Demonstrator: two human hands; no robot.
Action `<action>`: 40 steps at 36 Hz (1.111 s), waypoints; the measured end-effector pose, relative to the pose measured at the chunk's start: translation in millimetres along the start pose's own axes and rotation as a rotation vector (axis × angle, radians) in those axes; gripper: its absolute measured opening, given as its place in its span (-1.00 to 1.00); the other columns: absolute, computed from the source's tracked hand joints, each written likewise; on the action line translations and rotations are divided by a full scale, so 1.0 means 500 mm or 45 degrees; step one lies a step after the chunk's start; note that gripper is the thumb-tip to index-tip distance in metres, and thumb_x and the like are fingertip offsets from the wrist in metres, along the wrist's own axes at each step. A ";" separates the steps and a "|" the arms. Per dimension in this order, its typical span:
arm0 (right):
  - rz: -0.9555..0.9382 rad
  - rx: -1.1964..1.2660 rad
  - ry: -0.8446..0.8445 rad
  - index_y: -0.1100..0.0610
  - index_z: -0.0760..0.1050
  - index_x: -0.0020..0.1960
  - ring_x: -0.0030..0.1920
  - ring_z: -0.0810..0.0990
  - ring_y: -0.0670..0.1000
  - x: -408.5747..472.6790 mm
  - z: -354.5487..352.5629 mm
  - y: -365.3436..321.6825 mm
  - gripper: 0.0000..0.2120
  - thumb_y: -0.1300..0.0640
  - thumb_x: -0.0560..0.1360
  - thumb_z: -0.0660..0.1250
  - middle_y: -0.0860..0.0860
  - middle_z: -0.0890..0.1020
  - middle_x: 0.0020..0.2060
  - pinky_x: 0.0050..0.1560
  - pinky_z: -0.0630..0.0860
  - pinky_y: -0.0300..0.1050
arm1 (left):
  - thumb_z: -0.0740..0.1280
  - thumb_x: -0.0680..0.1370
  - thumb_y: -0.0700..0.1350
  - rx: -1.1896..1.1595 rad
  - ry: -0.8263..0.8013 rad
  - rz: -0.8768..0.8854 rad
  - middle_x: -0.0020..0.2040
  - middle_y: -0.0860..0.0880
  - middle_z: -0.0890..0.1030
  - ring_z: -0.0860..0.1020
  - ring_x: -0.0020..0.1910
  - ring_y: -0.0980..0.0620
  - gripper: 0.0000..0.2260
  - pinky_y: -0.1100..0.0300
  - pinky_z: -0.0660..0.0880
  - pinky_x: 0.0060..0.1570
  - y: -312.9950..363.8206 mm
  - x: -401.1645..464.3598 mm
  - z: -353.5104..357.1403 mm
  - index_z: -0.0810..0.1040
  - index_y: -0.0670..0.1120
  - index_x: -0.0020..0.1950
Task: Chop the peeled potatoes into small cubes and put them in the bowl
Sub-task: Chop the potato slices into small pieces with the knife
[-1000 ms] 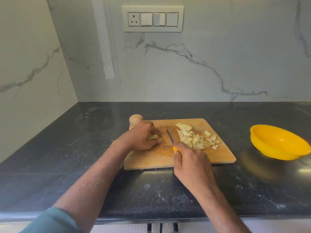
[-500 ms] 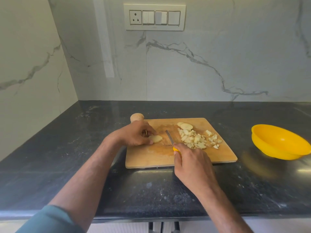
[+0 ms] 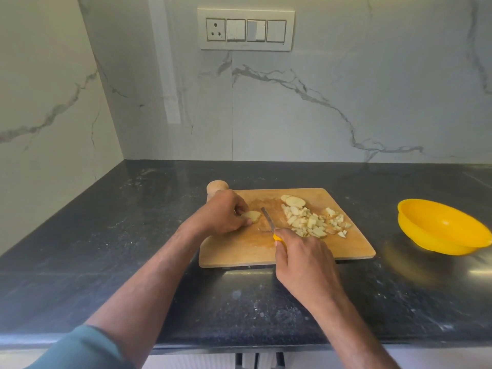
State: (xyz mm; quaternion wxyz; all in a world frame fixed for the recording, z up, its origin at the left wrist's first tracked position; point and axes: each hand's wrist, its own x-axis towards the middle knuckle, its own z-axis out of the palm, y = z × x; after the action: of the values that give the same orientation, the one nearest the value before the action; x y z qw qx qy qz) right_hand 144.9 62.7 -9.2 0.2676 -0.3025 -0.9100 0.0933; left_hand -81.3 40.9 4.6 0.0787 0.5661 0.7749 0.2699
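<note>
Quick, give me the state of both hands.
Left hand: closed on a potato piece, pinning it to the cutting board.
Right hand: closed around the knife.

A board (image 3: pixel 239 251) lies on the counter (image 3: pixel 106 235) before the back wall (image 3: pixel 346 102), with the bowl (image 3: pixel 442 227) on the counter well apart to its right and a knob (image 3: pixel 217 187) at the board's far left corner. On the board, the cubes (image 3: pixel 314 222) lie right of centre with two slices (image 3: pixel 294 201) just behind them, and a potato piece (image 3: pixel 251 216) lies to their left under the left hand (image 3: pixel 223 214). The knife (image 3: pixel 267 219) stands between that piece and the cubes, its handle in the right hand (image 3: pixel 303 259) at the board's near edge, and a switch plate (image 3: pixel 246 29) sits on the wall above the board.
</note>
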 end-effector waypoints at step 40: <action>0.042 -0.044 0.044 0.09 0.54 0.32 -0.38 0.41 -0.14 0.016 0.015 -0.018 -0.69 0.07 0.62 0.25 -0.05 0.68 -0.23 -0.42 0.16 -0.47 | 0.53 0.49 0.13 -0.207 -0.011 0.014 -0.21 0.09 0.57 0.51 -0.25 0.17 -0.64 0.28 0.45 -0.18 -0.007 -0.015 -0.011 0.70 -0.13 0.08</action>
State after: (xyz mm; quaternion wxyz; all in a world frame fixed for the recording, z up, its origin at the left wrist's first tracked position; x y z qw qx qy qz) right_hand 131.0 60.4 -8.9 0.2763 -0.3234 -0.9017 0.0767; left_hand -83.8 31.7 6.1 0.1263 0.5632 0.7470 0.3299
